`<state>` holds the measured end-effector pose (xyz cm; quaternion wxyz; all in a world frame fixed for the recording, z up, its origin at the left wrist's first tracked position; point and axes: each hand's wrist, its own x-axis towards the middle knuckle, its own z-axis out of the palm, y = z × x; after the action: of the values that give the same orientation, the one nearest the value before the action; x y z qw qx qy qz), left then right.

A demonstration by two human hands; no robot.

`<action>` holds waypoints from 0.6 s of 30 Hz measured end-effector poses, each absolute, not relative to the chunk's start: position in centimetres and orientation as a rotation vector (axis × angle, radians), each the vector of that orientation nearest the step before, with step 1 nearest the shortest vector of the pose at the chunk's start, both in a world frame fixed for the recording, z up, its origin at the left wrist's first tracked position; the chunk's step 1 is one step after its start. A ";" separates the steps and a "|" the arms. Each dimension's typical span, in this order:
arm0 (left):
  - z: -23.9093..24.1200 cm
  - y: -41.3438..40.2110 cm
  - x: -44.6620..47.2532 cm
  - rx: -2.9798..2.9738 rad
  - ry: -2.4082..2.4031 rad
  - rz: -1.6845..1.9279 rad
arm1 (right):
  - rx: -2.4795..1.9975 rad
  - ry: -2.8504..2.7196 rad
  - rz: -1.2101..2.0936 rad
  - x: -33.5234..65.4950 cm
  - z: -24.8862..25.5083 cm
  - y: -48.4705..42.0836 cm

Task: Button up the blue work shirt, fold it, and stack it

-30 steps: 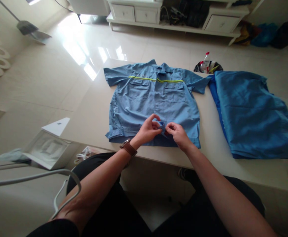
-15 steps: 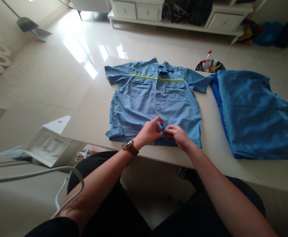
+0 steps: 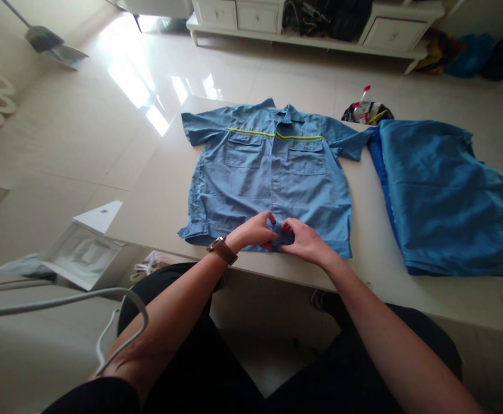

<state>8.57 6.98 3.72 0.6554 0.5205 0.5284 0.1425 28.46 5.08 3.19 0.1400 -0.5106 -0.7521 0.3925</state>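
Observation:
A light-blue short-sleeved work shirt [image 3: 234, 184] lies spread front side up, its collar away from me. A yellow stripe crosses its chest above two flap pockets. At the middle of the bottom hem, my left hand [image 3: 255, 230] pinches the cloth between bent fingers. Close beside it, my right hand [image 3: 305, 240] curls on the same hem, thumb low and fingers bent over the fabric. The small piece of hem between the fingertips is partly hidden. On my left wrist sits a watch with a brown strap [image 3: 224, 250].
The shirt lies on a pale table [image 3: 156, 190]. A stack of folded blue clothes [image 3: 445, 195] is at its right. An open white box [image 3: 83, 253] and a grey cable [image 3: 61, 299] are at the left. A bag with bottles [image 3: 366, 112] stands beyond the table.
Both hands have shifted slightly at the hem. My right hand has turned and lowered its thumb, and my left hand has moved a little left and down.

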 end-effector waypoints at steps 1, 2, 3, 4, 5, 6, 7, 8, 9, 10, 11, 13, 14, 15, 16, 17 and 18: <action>3.4 6.9 8.4 1.156 1.195 0.277 | -1.444 -2.246 1.073 28.5 3.1 5.0; 3.2 6.9 8.2 1.153 1.207 0.250 | -1.417 -2.313 1.030 28.6 2.9 4.9; 3.0 6.9 8.0 1.179 1.235 0.250 | -1.403 -2.373 1.001 28.7 2.8 4.8; 2.9 7.0 7.8 1.240 1.279 0.273 | -1.402 -2.427 0.983 28.8 2.8 4.7; 2.9 7.0 7.7 1.336 1.332 0.299 | -1.411 -2.475 0.970 28.8 2.7 4.6; 3.0 7.1 7.5 1.460 1.387 0.314 | -1.423 -2.518 0.957 28.8 2.8 4.5; 3.2 7.1 7.5 1.600 1.437 0.312 | -1.434 -2.554 0.940 28.8 2.8 4.4; 3.5 7.1 7.4 1.749 1.477 0.293 | -1.440 -2.584 0.917 28.7 2.9 4.4; 3.7 7.1 7.4 1.892 1.508 0.254 | -1.441 -2.607 0.886 28.6 3.1 4.3; 3.9 7.0 7.3 2.019 1.529 0.201 | -1.441 -2.622 0.848 28.4 3.2 4.3; 3.9 6.9 7.3 2.119 1.538 0.144 | -1.444 -2.630 0.811 28.3 3.3 4.2; 3.8 6.5 7.3 2.229 1.535 0.032 | -1.451 -2.642 0.763 28.0 3.5 4.1; 3.5 6.3 7.3 2.245 1.526 -0.018 | -1.454 -2.655 0.753 27.9 3.5 4.0; 3.3 6.0 7.3 2.246 1.514 -0.058 | -1.457 -2.676 0.744 27.9 3.5 3.9; 3.0 5.8 7.2 2.244 1.499 -0.085 | -1.459 -2.704 0.734 27.8 3.4 3.8; 2.8 5.6 7.2 2.244 1.483 -0.091 | -1.462 -2.734 0.720 27.8 3.3 3.7; 2.8 5.4 7.2 2.249 1.473 -0.087 | -1.468 -2.761 0.703 27.8 3.2 3.7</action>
<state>7.22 5.38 2.77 0.2239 0.8149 0.5336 -0.0316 27.83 3.69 3.17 -0.0317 -0.4577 -0.8610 0.2193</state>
